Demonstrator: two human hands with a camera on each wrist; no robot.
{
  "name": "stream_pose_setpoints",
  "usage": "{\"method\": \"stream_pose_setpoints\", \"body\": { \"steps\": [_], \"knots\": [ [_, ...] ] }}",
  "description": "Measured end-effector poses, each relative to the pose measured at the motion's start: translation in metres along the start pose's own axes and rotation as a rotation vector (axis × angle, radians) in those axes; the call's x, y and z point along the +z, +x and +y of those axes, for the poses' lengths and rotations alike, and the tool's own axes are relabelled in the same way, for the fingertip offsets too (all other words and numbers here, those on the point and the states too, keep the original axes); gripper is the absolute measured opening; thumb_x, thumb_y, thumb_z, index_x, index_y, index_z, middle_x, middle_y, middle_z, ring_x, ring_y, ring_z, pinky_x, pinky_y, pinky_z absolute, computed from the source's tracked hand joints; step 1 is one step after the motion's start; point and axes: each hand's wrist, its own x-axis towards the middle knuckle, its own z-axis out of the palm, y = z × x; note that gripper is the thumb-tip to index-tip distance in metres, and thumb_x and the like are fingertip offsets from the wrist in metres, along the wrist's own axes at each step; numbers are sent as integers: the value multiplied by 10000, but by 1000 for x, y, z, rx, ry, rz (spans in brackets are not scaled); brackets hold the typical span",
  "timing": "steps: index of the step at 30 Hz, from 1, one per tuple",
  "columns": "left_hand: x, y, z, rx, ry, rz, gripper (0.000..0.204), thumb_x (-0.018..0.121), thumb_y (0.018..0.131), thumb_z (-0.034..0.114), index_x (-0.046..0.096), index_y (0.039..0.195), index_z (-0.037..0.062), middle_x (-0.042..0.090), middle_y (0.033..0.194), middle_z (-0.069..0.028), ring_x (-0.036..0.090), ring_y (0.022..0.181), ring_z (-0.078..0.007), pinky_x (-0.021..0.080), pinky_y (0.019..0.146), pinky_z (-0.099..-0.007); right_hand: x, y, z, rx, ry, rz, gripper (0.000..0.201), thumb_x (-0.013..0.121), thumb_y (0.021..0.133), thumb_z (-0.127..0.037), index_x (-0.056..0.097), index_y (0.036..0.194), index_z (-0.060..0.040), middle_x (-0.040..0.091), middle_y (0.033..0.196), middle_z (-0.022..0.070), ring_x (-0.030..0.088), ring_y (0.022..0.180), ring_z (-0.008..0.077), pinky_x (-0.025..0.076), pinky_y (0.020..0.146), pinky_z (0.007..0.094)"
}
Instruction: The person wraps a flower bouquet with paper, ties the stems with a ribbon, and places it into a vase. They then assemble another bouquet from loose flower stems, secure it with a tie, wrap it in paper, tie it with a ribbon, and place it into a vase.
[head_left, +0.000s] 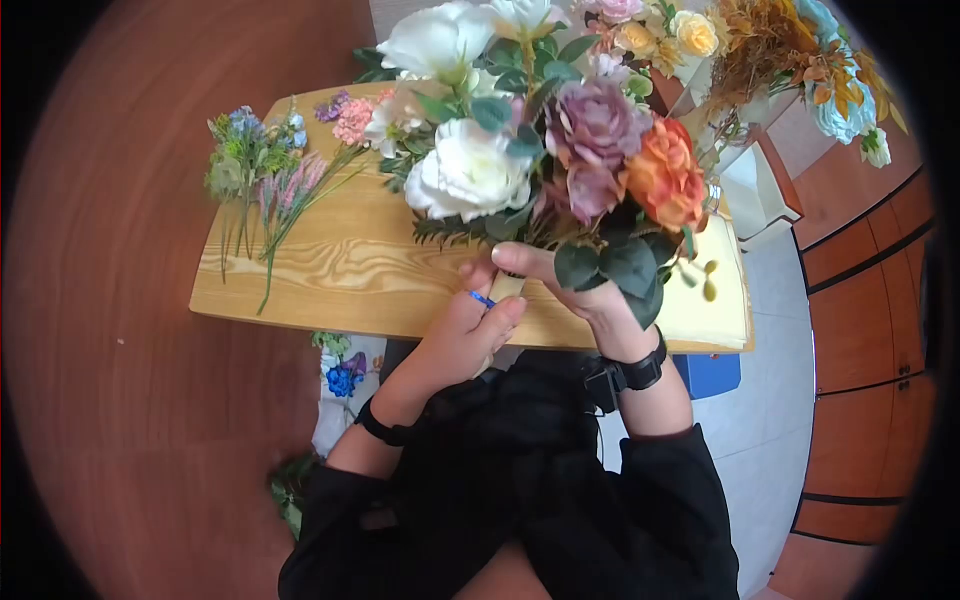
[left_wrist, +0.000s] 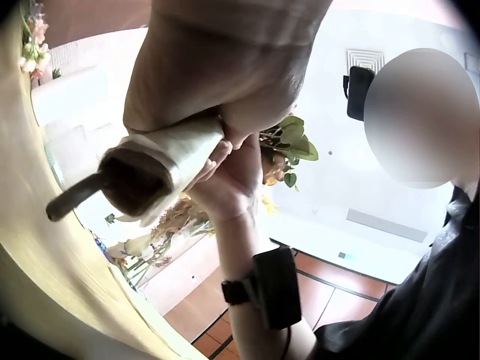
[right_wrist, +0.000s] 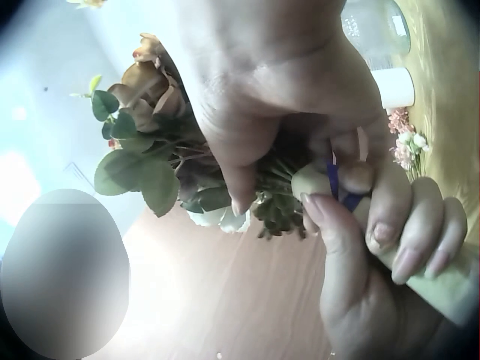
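A large bouquet [head_left: 590,140] of artificial flowers, with white, mauve and orange blooms, stands up between the hands in the head view. Pale wrapping [left_wrist: 180,154] covers its stems, and one dark stem end [left_wrist: 75,196] sticks out of the bottom. My left hand [head_left: 460,335] grips this wrapped handle from below. Higher up, right under the blooms, my right hand [head_left: 585,290] curls round the stems, its thumb [right_wrist: 238,180] pointing toward the leaves. A narrow blue ribbon [right_wrist: 334,178] crosses the wrapping among the fingers.
Loose flower sprigs [head_left: 290,190] lie on the left of the wooden table [head_left: 350,270]. More arrangements [head_left: 760,50] stand at the back right, by a white chair [head_left: 755,185]. Below the front edge are blue flowers [head_left: 345,378] on the left and a blue box [head_left: 715,375] on the right.
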Motion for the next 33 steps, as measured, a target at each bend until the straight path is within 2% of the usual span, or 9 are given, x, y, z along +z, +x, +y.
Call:
{"method": "stream_pose_setpoints", "body": {
  "steps": [3, 4, 5, 12, 15, 18, 26, 29, 33],
  "knots": [
    [2, -2, 4, -23, 10, 1, 271, 473, 1040, 190, 404, 1249, 32, 419, 735, 34, 391, 598, -52, 365, 547, -223, 7, 0, -1, -105, 1, 1, 382, 547, 1012, -348, 713, 950, -9, 709, 910, 60, 644, 749, 122, 519, 675, 249],
    [2, 0, 5, -6, -8, -11, 164, 449, 1050, 178, 430, 1142, 44, 429, 770, 12, 407, 621, -67, 392, 574, -232, 5, -5, -4, 33, -50, -19, 487, 425, 1048, -373, 703, 1041, 27, 698, 1044, 126, 623, 1053, 211, 446, 1002, 340],
    [2, 0, 3, -12, -12, -9, 164, 449, 1050, 178, 430, 1142, 44, 429, 770, 12, 407, 621, -67, 392, 574, -232, 7, -5, -7, 39, -45, -18, 487, 425, 1048, -373, 703, 1041, 27, 698, 1044, 126, 623, 1053, 211, 446, 1002, 340],
    [4, 4, -7, -58, -77, -23, 195, 446, 1055, 244, 440, 1040, 50, 428, 770, 6, 419, 620, -72, 402, 569, -235, 7, -2, 1, -72, -331, 57, 473, 368, 1077, -282, 705, 1077, 50, 728, 1012, 116, 656, 987, 180, 495, 932, 310],
    [0, 5, -14, -46, -89, -32, 211, 452, 1054, 256, 449, 1038, 45, 442, 775, 5, 435, 625, -73, 408, 577, -235, 8, -3, 7, -127, -230, 45, 474, 374, 1075, -294, 703, 1093, 46, 731, 990, 112, 664, 960, 177, 500, 922, 307],
    [-4, 9, -9, -23, 33, -69, 222, 467, 1048, 255, 459, 1057, 33, 484, 798, -7, 474, 642, -77, 431, 603, -240, 10, -8, -19, 139, -145, 52, 478, 379, 1072, -310, 697, 1113, 45, 734, 981, 104, 664, 926, 167, 500, 910, 297],
    [-12, 12, -9, -41, 107, -53, 234, 480, 1038, 194, 463, 1156, -7, 522, 824, -24, 507, 652, -89, 489, 669, -274, -11, 13, -27, 32, -299, 161, 547, 441, 1028, -445, 749, 985, 5, 734, 914, 82, 661, 902, 170, 507, 876, 310],
    [-17, 19, -8, -101, 33, -32, 224, 471, 1039, 180, 460, 1163, -6, 507, 817, -13, 495, 650, -84, 480, 664, -262, -15, 20, -30, -38, -267, 160, 379, 548, 1002, -331, 737, 959, -5, 730, 902, 79, 651, 893, 160, 520, 834, 308],
    [-19, 32, 4, -33, 27, 67, 188, 474, 1037, 174, 456, 1133, 14, 495, 814, -8, 486, 649, -82, 466, 653, -250, -27, 25, -51, -348, -558, 87, 189, 793, 825, -165, 715, 857, 4, 703, 793, 49, 559, 718, 71, 457, 623, 238]
  ]
}}
